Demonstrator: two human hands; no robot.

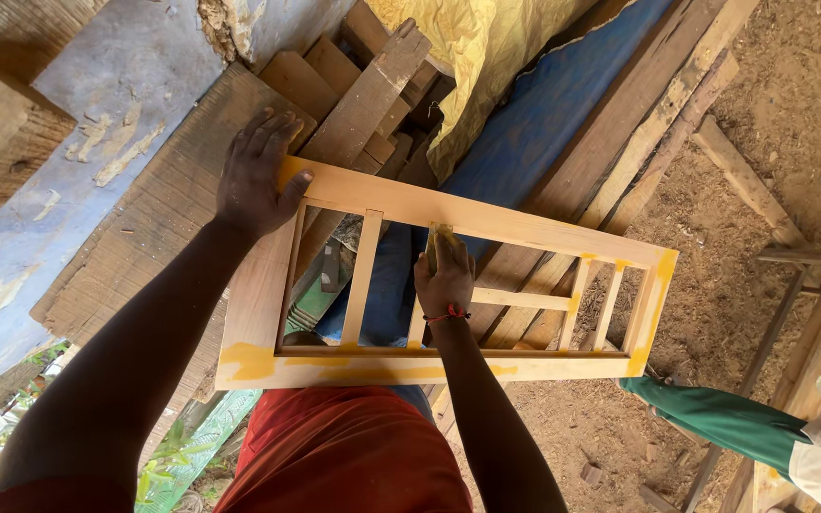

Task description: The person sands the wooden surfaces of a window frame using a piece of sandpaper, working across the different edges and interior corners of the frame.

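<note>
Red cloth [344, 451] at the bottom centre of the frame lies closest to you, and the pale wooden frame [429, 285] rests just above it, running from centre left to centre right with its far end tipped down to the right. Your left hand [257, 176] lies flat, fingers spread, on the frame's upper left corner, thumb hooked over the top rail; keep that pressure steady so the piece does not rock. Your right hand [446, 275] reaches through the middle opening and is closed on a small yellowish pad [439, 239], probably folded abrasive paper or a rag, pressed against the underside of the top rail beside an upright slat. Work it along the grain of the rail in short, even strokes, and ease off near the joint so you do not round its edge. Yellow filler patches [249, 359] show on the lower left corner, the bottom rail and the right end [659, 275]; blend those flush without digging into the bare wood around them. Stacked planks [363, 95] and a blue sheet [544, 123] sit behind in the upper centre. Another person's green sleeve [715, 418] enters at the lower right, well apart from the frame; keep your elbow clear of it.
</note>
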